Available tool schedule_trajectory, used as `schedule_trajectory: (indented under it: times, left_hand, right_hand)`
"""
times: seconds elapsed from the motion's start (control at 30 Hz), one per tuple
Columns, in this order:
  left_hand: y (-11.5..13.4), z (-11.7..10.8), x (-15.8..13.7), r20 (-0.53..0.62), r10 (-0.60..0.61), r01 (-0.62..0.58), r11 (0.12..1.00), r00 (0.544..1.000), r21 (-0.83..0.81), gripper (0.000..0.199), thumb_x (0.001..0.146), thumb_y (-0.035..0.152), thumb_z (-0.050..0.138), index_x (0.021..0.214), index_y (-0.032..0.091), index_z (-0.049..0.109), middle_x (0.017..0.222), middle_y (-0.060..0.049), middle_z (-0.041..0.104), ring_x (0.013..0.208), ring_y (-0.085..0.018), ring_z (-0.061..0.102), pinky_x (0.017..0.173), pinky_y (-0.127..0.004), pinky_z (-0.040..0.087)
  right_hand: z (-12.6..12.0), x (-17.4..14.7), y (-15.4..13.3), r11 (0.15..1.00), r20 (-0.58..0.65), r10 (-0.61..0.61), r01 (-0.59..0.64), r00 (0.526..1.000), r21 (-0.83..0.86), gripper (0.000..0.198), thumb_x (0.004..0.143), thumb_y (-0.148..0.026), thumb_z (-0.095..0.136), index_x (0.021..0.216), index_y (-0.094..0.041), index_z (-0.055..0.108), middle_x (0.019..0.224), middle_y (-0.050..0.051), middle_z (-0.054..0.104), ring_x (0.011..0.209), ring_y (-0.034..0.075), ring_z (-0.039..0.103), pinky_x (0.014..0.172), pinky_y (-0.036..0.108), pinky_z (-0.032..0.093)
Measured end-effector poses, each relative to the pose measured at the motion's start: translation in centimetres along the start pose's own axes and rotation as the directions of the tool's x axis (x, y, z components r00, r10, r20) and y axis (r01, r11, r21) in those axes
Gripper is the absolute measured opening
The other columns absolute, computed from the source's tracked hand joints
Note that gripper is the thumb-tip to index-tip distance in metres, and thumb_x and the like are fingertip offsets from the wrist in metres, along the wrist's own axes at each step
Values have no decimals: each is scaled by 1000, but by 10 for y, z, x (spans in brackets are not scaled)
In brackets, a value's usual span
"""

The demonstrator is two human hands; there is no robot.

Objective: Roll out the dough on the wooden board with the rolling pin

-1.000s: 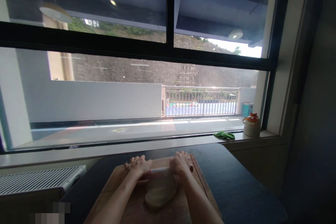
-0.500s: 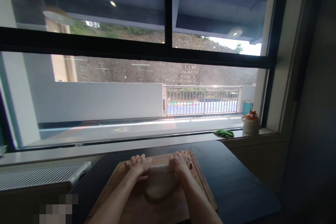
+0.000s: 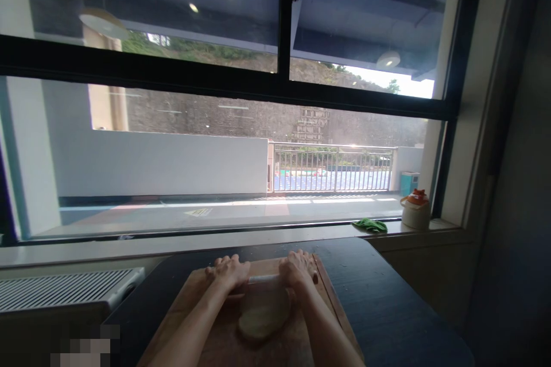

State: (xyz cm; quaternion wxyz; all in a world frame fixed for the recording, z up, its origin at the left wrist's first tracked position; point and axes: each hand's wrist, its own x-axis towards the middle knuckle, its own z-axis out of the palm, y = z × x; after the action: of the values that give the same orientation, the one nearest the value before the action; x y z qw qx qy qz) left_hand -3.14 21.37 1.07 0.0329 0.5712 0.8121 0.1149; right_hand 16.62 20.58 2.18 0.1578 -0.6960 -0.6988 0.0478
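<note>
My left hand and my right hand are closed over the two ends of a rolling pin, which lies crosswise near the far side of a wooden board. Only the pale middle of the pin and a bit of its right end show. Nearer to me, between my forearms, a flat, rounded sheet of pale dough rests on the board. Its far part is blurred and meets the pin.
The board lies on a dark table by a large window. On the sill are a green cloth and a white jug with an orange top. A white radiator stands to the left.
The view has shifted slightly, so the sill, board and hands appear a little lower. Both hands keep their hold on the pin; the dough's near edge shows nearer to me.
</note>
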Motion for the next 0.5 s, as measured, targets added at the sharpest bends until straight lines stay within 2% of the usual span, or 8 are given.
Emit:
schedule_trajectory:
  times: [0.1,0.3,0.5]
  left_hand:
    - [-1,-3,-10,-25,17,-17,1000,1000,13,45,80,44,37,106,21,65,119,-14,61,117,-34,47,94,-53,32]
    - [0,-8,-28,-51,5,-4,999,999,34,45,82,44,34,102,20,66,117,-14,62,117,-33,48,98,-53,28]
    - [-1,-6,-23,-42,12,-10,999,999,41,46,81,44,34,106,20,65,119,-15,60,117,-33,47,96,-52,29]
  right_hand:
    - [0,-10,1,1000,-60,25,-25,998,9,40,87,-34,35,96,-17,70,106,16,63,101,29,56,85,40,41]
    - [1,-22,3,1000,-111,1,1,994,17,37,86,-32,38,93,-16,71,105,16,64,101,28,56,88,40,39]
    - [1,-18,3,1000,-100,1,2,995,30,36,85,-31,38,91,-17,71,103,15,64,100,27,57,86,40,40]
